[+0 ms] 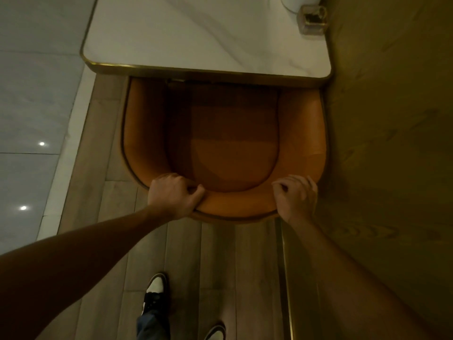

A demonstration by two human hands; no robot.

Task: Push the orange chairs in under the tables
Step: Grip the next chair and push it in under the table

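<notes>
A wood-plank floor (215,261) fills the near middle of the view, with pale glossy tiles (29,106) to the left and a wood-grain wall (392,143) running up the right side. At the far end stands a white table (201,35) with a brass edge, its right side against the wall. The orange chair (220,143) sits on the planks just near of the table, its front edge tucked under the table's near rim while most of the seat and the curved back remain out in the open; its right arm is close beside the wall.

The left hand (174,195) grips the back rail on the left, fingers curled over the top and thumb pressed along the padding. The right hand (296,197) is at the right end of the rail, fingers loosely bent and partly open; whether it clasps the rail or only rests against it cannot be told. Both bare forearms reach in from the near corners.

Two black-and-white shoes show on the planks, the left shoe (155,290) ahead of the other. A small clear box (312,19) sits at the far right corner of the table.
</notes>
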